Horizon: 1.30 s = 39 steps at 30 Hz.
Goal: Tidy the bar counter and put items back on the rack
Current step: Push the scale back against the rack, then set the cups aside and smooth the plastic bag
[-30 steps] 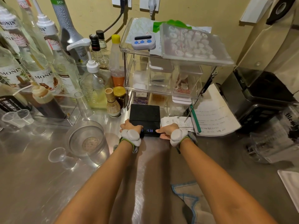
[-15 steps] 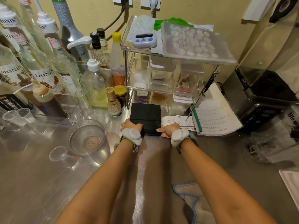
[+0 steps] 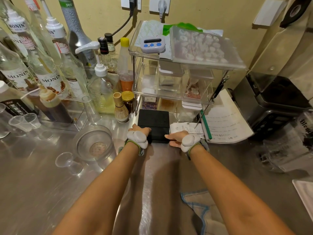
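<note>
A flat black digital scale (image 3: 153, 122) lies on the steel counter (image 3: 42, 192), its far edge just under the bottom shelf of the clear acrylic rack (image 3: 135, 78). My left hand (image 3: 138, 133) grips the scale's near left corner, fingers curled over the edge. At the near right corner my right hand (image 3: 177, 139) holds it, thumb lying along the front edge. No lit display shows on the scale. A white timer (image 3: 153, 44) and a lidded tray sit on top of the rack.
Syrup bottles (image 3: 49, 77) and a bamboo whisk (image 3: 120, 109) crowd the left. A glass bowl (image 3: 94, 143) and small plastic cups (image 3: 65, 160) stand near my left arm. Receipts (image 3: 184, 128), paper sheets (image 3: 225, 122) and a blender (image 3: 274, 102) lie right; a cloth (image 3: 199, 206) is below.
Both hands have slid the scale a little away from me toward the rack. The lit numbers on its front edge are no longer visible.
</note>
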Motion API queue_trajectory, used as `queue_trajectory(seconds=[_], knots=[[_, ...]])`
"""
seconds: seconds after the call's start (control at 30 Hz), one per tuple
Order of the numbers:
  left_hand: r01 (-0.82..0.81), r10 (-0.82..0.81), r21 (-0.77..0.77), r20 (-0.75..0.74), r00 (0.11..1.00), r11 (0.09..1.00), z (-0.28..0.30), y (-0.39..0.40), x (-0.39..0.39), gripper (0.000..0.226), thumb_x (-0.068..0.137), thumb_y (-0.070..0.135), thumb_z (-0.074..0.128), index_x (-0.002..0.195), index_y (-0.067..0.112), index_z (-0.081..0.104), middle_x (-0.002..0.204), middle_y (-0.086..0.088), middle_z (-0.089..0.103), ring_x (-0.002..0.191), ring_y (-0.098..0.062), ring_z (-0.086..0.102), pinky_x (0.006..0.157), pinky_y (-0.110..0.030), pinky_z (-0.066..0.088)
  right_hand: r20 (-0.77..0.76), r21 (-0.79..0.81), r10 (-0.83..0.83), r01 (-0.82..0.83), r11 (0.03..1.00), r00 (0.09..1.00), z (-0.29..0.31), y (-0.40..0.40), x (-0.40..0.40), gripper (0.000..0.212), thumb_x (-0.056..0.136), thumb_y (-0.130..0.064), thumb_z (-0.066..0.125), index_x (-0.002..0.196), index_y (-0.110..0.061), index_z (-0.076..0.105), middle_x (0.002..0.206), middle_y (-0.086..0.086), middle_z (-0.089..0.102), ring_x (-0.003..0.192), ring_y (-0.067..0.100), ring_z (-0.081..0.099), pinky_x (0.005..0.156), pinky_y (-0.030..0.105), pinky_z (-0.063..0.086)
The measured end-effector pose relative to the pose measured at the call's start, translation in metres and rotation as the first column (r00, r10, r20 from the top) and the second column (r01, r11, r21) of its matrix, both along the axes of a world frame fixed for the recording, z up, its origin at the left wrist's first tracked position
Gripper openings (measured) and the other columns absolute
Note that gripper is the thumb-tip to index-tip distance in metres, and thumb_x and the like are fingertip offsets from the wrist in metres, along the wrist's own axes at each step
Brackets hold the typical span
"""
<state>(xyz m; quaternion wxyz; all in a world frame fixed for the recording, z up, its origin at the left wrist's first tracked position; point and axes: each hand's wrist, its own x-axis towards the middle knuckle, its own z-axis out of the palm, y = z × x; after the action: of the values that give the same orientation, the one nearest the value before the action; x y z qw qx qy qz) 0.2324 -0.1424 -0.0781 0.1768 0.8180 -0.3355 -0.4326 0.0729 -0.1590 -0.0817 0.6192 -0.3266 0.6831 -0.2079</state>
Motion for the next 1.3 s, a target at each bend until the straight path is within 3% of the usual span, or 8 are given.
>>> queue_trajectory(seconds=[0.1,0.2,0.37,0.57,0.73,0.93,1.1,1.3], knots=[[-0.006,0.006,0.003,0.068,0.998,1.000,0.015,0.005,-0.003,0.071,0.090,0.040,0.052,0.146,0.004,0.026,0.149,-0.017,0.036,0.135,-0.032,0.040,0.109,-0.034,0.033,-0.003,-0.005,-0.005,0.005,1.000,1.000,0.002,0.000,0.002,0.054,0.086,-0.009,0.066,0.135,-0.003,0.044,0.131,0.015,0.054,0.099,0.019,0.053,0.096,0.029,0.051],[-0.030,0.034,-0.062,0.062,0.997,0.998,0.028,0.013,-0.007,0.072,0.089,0.036,0.056,0.145,0.002,0.026,0.148,-0.017,0.037,0.135,-0.033,0.040,0.108,-0.035,0.035,-0.082,0.018,0.133,-0.132,0.991,0.988,0.010,0.003,0.002,0.026,0.089,-0.017,0.062,0.110,-0.012,0.048,0.081,0.008,0.051,0.064,0.014,0.043,0.060,0.022,0.042],[-0.066,0.065,-0.195,-0.011,0.998,0.979,0.062,0.023,-0.004,0.066,0.089,0.028,0.057,0.142,-0.001,0.031,0.146,-0.016,0.043,0.135,-0.034,0.041,0.108,-0.035,0.035,-0.178,-0.142,0.217,-0.243,0.959,0.960,0.019,0.005,-0.003,0.024,0.083,-0.012,0.064,0.106,-0.011,0.061,0.080,-0.001,0.050,0.084,0.017,0.051,0.087,0.030,0.047],[-0.141,0.084,-0.364,-0.168,0.982,0.921,0.098,0.025,0.005,0.044,0.090,0.010,0.056,0.132,-0.002,0.051,0.137,-0.018,0.054,0.122,-0.033,0.054,0.087,-0.028,0.038,-0.090,-0.123,0.226,-0.236,0.964,0.970,0.068,0.023,0.024,0.030,0.100,-0.010,0.041,0.070,-0.012,0.047,0.070,0.000,0.043,0.023,0.002,0.037,0.032,0.008,0.027],[-0.239,0.068,-0.401,-0.396,0.916,0.885,0.108,0.052,0.006,0.025,0.090,-0.006,0.049,0.112,-0.003,0.063,0.080,-0.013,0.061,0.058,-0.014,0.047,0.058,-0.022,0.041,0.005,-0.056,0.263,-0.262,0.963,0.965,0.081,0.061,0.048,0.022,0.096,-0.015,0.051,0.076,-0.008,0.058,0.073,0.001,0.052,0.057,0.011,0.045,0.052,0.017,0.045],[-0.241,0.053,-0.403,-0.425,0.904,0.883,0.108,0.103,-0.006,0.017,0.088,-0.007,0.053,0.096,0.005,0.062,0.066,-0.004,0.054,0.055,-0.011,0.051,0.028,-0.007,0.037,0.111,0.011,0.372,-0.375,0.927,0.922,0.071,0.109,0.058,0.016,0.095,-0.011,0.050,0.091,-0.014,0.065,0.078,0.028,0.064,0.045,0.015,0.045,0.068,0.023,0.054],[-0.248,0.079,-0.387,-0.404,0.911,0.888,0.100,0.135,-0.009,0.022,0.090,-0.006,0.048,0.075,0.009,0.056,0.055,-0.005,0.056,0.022,0.000,0.049,0.024,-0.006,0.028,0.210,0.083,0.469,-0.493,0.866,0.858,0.045,0.122,0.061,0.028,0.098,-0.018,0.045,0.072,-0.010,0.054,0.064,0.009,0.055,0.048,0.016,0.056,0.042,0.020,0.049],[-0.308,0.183,-0.338,-0.355,0.917,0.889,0.072,0.167,-0.001,0.010,0.095,0.006,0.046,0.090,0.007,0.054,0.055,-0.003,0.055,0.045,-0.010,0.044,0.024,-0.004,0.023,0.178,0.062,0.472,-0.488,0.870,0.864,0.033,0.143,0.067,0.023,0.095,-0.012,0.047,0.074,-0.009,0.056,0.073,0.006,0.047,0.061,0.017,0.045,0.039,0.015,0.047]])
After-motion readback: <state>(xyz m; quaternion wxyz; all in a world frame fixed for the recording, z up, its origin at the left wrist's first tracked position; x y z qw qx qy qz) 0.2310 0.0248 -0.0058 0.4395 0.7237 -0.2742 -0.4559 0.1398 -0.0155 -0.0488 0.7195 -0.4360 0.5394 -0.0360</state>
